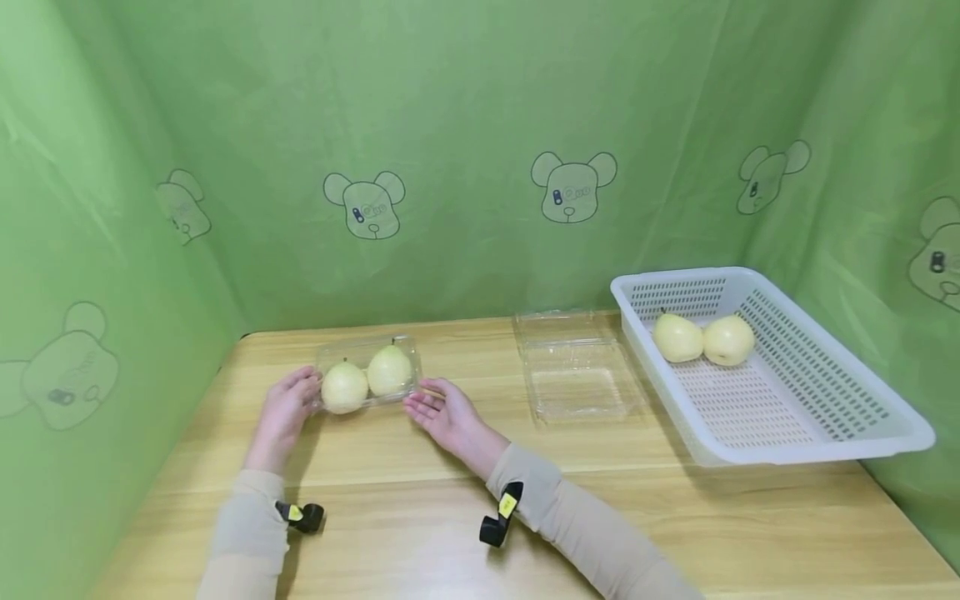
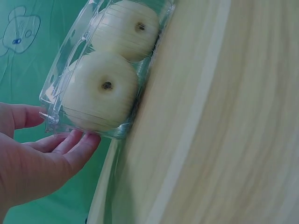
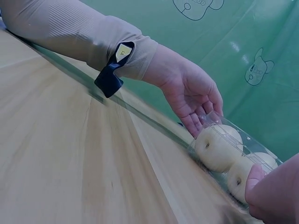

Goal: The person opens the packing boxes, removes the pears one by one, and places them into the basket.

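A clear plastic clamshell box (image 1: 380,397) with two pale yellow pears (image 1: 344,387) inside is at the left back of the table. My left hand (image 1: 288,403) grips its left end, thumb at the rim and fingers underneath, as the left wrist view shows. At the opposite end, my right hand (image 1: 447,417) holds the near right corner. In the right wrist view, the right hand (image 3: 275,193) partly covers one pear, and the left hand (image 3: 191,91) is at the far end. The transparent plastic hides whether the lid is fully fastened.
A second clear box (image 1: 576,392) lies unfolded on the wooden table (image 1: 420,533), right of my right hand. Beyond it, a white slotted basket (image 1: 817,454) holds two more pears (image 1: 678,337). Green curtain (image 1: 465,92) encloses the table's back and sides.
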Demonstrator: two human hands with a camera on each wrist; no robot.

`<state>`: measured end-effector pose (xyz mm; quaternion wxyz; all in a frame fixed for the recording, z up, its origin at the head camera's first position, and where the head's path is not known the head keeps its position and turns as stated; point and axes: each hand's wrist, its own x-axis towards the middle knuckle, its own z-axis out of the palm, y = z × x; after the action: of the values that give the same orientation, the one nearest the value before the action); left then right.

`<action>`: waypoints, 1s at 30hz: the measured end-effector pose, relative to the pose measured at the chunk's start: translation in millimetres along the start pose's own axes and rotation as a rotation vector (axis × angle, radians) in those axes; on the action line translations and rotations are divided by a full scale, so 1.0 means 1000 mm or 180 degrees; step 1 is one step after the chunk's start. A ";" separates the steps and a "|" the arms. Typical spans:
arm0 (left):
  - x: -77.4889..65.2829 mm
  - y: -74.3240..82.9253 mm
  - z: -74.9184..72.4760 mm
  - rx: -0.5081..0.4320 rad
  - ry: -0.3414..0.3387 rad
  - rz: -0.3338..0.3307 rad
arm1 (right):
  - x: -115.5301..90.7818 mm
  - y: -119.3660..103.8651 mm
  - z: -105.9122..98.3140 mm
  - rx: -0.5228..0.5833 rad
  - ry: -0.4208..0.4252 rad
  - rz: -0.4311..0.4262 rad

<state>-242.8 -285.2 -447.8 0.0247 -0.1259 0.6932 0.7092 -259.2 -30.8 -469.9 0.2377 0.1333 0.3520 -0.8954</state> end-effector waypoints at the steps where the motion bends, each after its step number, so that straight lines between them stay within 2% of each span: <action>1: 0.000 0.000 0.003 -0.0001 -0.0023 0.0000 | -0.001 -0.002 -0.002 -0.0002 0.0011 -0.0016; 18: -0.001 -0.007 0.038 -0.0038 -0.0326 0.0022 | -0.022 -0.021 -0.030 -0.0008 0.0176 -0.0215; 30: -0.007 -0.008 0.062 -0.0078 -0.0570 0.0145 | -0.041 -0.035 -0.048 -0.0183 0.0250 -0.0296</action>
<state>-243.4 -222.4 -453.9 0.0689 -0.0465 0.6822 0.7264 -239.7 38.5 -467.6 0.1856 0.1449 0.3925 -0.8891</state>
